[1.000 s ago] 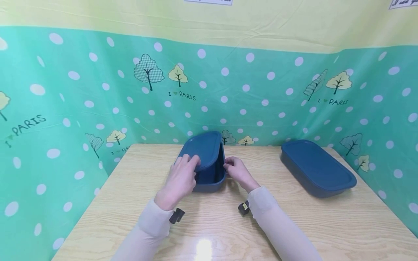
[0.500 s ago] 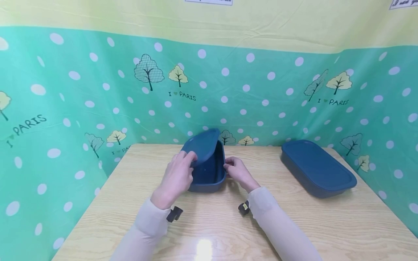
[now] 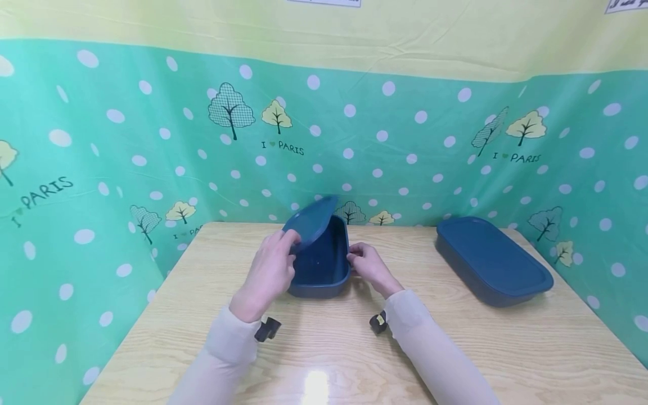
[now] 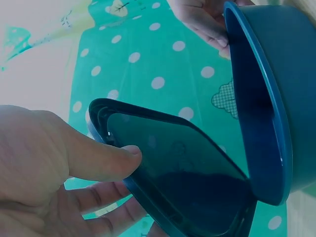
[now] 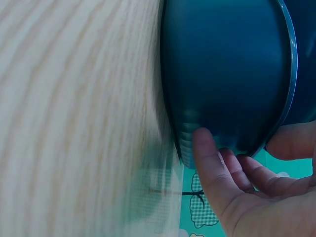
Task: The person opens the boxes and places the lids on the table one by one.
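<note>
A dark blue plastic food container (image 3: 320, 291) stands on the table, its inside partly visible, and I see nothing in there. My left hand (image 3: 269, 269) pinches the near edge of its matching lid (image 3: 311, 223), which tilts steeply above the container's left side. In the left wrist view the thumb lies on the underside of the lid (image 4: 182, 165), fingers behind it; the lid's far corner meets or overlaps the container's rim. At the container's right wall, my right hand (image 3: 370, 265) holds on, thumb by the rim and fingers against the outer wall (image 5: 222, 74).
A second blue container (image 3: 488, 259) with its lid on sits at the right side of the wooden table (image 3: 344, 360). A green dotted curtain (image 3: 354, 129) hangs behind and at both sides. Each wrist carries a small black camera (image 3: 377, 323).
My left hand has moved left and slightly up with the lid, which tilts more steeply and uncovers more of the container's inside. The right hand stays in place.
</note>
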A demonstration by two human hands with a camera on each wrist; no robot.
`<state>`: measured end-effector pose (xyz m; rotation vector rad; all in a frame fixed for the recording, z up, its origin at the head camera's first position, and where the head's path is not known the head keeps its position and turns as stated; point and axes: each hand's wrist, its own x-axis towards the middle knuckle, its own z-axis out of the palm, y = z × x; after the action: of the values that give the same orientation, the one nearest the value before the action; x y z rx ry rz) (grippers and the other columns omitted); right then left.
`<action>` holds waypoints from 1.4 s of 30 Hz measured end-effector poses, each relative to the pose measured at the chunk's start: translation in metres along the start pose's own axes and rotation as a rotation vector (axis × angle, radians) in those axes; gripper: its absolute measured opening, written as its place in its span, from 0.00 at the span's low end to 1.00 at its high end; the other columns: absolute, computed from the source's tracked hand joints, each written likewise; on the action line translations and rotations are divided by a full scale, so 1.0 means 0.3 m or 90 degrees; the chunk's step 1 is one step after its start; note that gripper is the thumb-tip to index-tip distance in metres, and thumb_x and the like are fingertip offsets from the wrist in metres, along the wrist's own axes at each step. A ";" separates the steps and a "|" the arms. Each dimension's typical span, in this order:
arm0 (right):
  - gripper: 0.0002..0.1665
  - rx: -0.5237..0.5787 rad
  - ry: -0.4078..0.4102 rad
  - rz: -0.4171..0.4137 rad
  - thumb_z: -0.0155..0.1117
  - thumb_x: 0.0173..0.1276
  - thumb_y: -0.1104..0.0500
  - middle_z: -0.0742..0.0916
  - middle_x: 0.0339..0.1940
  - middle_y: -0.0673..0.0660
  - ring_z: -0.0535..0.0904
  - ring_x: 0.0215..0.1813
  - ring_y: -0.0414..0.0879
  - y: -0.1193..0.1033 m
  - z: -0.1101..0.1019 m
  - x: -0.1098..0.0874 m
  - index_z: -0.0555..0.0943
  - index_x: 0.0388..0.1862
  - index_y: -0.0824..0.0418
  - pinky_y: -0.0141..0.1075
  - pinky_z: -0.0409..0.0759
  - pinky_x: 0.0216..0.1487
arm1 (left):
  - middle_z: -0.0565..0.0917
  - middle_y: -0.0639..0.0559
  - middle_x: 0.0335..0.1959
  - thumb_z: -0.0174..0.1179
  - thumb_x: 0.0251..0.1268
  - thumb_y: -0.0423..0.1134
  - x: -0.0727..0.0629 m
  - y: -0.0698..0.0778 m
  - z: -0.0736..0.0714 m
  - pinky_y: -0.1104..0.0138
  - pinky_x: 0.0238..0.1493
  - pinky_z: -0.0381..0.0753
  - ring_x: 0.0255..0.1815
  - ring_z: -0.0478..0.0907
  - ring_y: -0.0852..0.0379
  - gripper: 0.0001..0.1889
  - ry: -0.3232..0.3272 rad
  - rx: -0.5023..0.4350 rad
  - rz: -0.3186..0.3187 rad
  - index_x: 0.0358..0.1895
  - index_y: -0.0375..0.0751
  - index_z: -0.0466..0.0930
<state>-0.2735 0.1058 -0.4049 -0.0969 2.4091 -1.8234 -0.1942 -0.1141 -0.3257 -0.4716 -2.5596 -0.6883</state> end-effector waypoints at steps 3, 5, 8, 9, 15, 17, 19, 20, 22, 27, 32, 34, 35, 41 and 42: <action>0.17 0.000 0.001 -0.001 0.50 0.71 0.66 0.80 0.45 0.65 0.81 0.39 0.49 0.001 0.001 0.000 0.71 0.55 0.74 0.41 0.83 0.43 | 0.77 0.46 0.41 0.61 0.54 0.21 0.003 -0.007 -0.004 0.54 0.48 0.74 0.44 0.73 0.45 0.17 0.005 -0.012 -0.005 0.46 0.41 0.75; 0.17 0.001 0.000 -0.001 0.49 0.71 0.66 0.80 0.45 0.65 0.81 0.39 0.50 0.000 0.002 -0.001 0.71 0.55 0.74 0.41 0.83 0.43 | 0.78 0.45 0.43 0.61 0.54 0.21 0.005 -0.011 -0.007 0.53 0.50 0.74 0.46 0.74 0.45 0.17 0.010 -0.019 -0.004 0.47 0.40 0.74; 0.18 0.001 -0.001 0.002 0.49 0.71 0.66 0.80 0.46 0.66 0.81 0.40 0.50 0.000 0.001 -0.002 0.70 0.56 0.74 0.41 0.83 0.43 | 0.78 0.44 0.45 0.61 0.54 0.21 0.007 -0.017 -0.012 0.53 0.51 0.74 0.47 0.75 0.44 0.18 0.024 -0.028 0.006 0.47 0.38 0.74; 0.18 0.001 -0.002 0.002 0.49 0.71 0.66 0.80 0.46 0.67 0.81 0.40 0.51 -0.001 0.001 -0.003 0.70 0.56 0.75 0.41 0.83 0.43 | 0.79 0.44 0.45 0.61 0.53 0.21 0.008 -0.019 -0.013 0.52 0.51 0.74 0.47 0.75 0.44 0.18 0.029 -0.030 0.009 0.47 0.38 0.74; 0.20 0.000 -0.005 0.009 0.48 0.71 0.66 0.79 0.49 0.69 0.81 0.42 0.52 -0.002 -0.002 -0.003 0.69 0.59 0.75 0.42 0.82 0.44 | 0.79 0.43 0.46 0.61 0.53 0.20 0.012 -0.032 -0.019 0.52 0.51 0.74 0.48 0.75 0.43 0.18 0.042 -0.038 0.006 0.48 0.36 0.74; 0.20 -0.001 -0.005 0.008 0.48 0.71 0.66 0.79 0.49 0.69 0.81 0.41 0.52 -0.001 -0.001 -0.002 0.69 0.59 0.75 0.42 0.82 0.44 | 0.79 0.42 0.46 0.60 0.53 0.20 0.013 -0.036 -0.022 0.52 0.52 0.75 0.48 0.75 0.43 0.18 0.047 -0.042 0.002 0.48 0.35 0.74; 0.20 -0.003 -0.004 0.008 0.49 0.71 0.66 0.79 0.49 0.69 0.81 0.41 0.52 -0.001 0.000 -0.002 0.69 0.59 0.75 0.42 0.82 0.44 | 0.79 0.42 0.46 0.60 0.54 0.20 0.014 -0.040 -0.024 0.52 0.51 0.75 0.48 0.76 0.43 0.18 0.050 -0.045 -0.001 0.48 0.35 0.74; 0.20 -0.004 -0.004 0.008 0.49 0.71 0.66 0.79 0.49 0.69 0.81 0.42 0.52 -0.001 0.001 -0.001 0.69 0.58 0.75 0.43 0.82 0.44 | 0.79 0.42 0.46 0.60 0.53 0.20 0.014 -0.042 -0.024 0.52 0.51 0.75 0.48 0.76 0.43 0.18 0.052 -0.047 -0.001 0.48 0.35 0.74; 0.20 -0.006 -0.003 0.008 0.49 0.71 0.66 0.79 0.49 0.69 0.81 0.42 0.52 -0.001 0.001 -0.001 0.69 0.58 0.75 0.43 0.82 0.44 | 0.79 0.42 0.45 0.60 0.53 0.20 0.015 -0.044 -0.026 0.52 0.50 0.76 0.47 0.76 0.44 0.18 0.055 -0.050 -0.003 0.48 0.35 0.74; 0.20 -0.008 -0.003 0.009 0.48 0.71 0.66 0.79 0.49 0.69 0.80 0.43 0.52 -0.001 0.000 -0.002 0.69 0.59 0.75 0.42 0.82 0.45 | 0.79 0.42 0.43 0.60 0.54 0.20 0.017 -0.045 -0.034 0.53 0.49 0.76 0.45 0.76 0.45 0.17 0.053 -0.063 -0.023 0.48 0.35 0.74; 0.19 -0.003 -0.003 0.009 0.49 0.71 0.66 0.79 0.48 0.68 0.81 0.43 0.52 -0.004 0.000 -0.003 0.69 0.58 0.75 0.41 0.82 0.44 | 0.78 0.42 0.41 0.59 0.56 0.21 0.017 -0.047 -0.044 0.54 0.46 0.77 0.43 0.76 0.45 0.17 0.047 -0.074 -0.045 0.49 0.35 0.74; 0.19 -0.001 -0.003 0.008 0.49 0.71 0.66 0.79 0.47 0.67 0.81 0.42 0.52 -0.005 0.000 -0.003 0.69 0.58 0.74 0.41 0.82 0.44 | 0.77 0.43 0.39 0.59 0.56 0.21 0.018 -0.050 -0.047 0.54 0.44 0.77 0.41 0.76 0.46 0.17 0.048 -0.077 -0.049 0.49 0.35 0.74; 0.19 -0.001 -0.003 0.008 0.49 0.71 0.66 0.79 0.47 0.67 0.81 0.42 0.52 -0.006 0.000 -0.004 0.69 0.58 0.74 0.41 0.82 0.44 | 0.77 0.43 0.38 0.59 0.56 0.21 0.019 -0.051 -0.048 0.54 0.43 0.77 0.40 0.76 0.46 0.17 0.050 -0.077 -0.050 0.49 0.36 0.73; 0.19 0.002 -0.002 0.008 0.49 0.71 0.66 0.79 0.47 0.67 0.81 0.42 0.52 -0.005 0.000 -0.004 0.69 0.57 0.74 0.42 0.83 0.43 | 0.77 0.43 0.36 0.61 0.55 0.21 0.024 -0.062 -0.053 0.55 0.39 0.76 0.37 0.75 0.46 0.16 0.068 -0.082 -0.050 0.46 0.36 0.72; 0.18 0.003 -0.004 0.007 0.49 0.71 0.66 0.79 0.47 0.67 0.81 0.42 0.52 -0.004 0.001 -0.004 0.69 0.57 0.74 0.42 0.83 0.43 | 0.77 0.42 0.36 0.61 0.55 0.21 0.025 -0.064 -0.053 0.54 0.39 0.76 0.37 0.75 0.46 0.16 0.070 -0.084 -0.051 0.46 0.36 0.72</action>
<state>-0.2724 0.1055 -0.4038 -0.0877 2.3968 -1.8213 -0.2034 -0.1369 -0.3170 -0.3652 -2.4502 -0.8915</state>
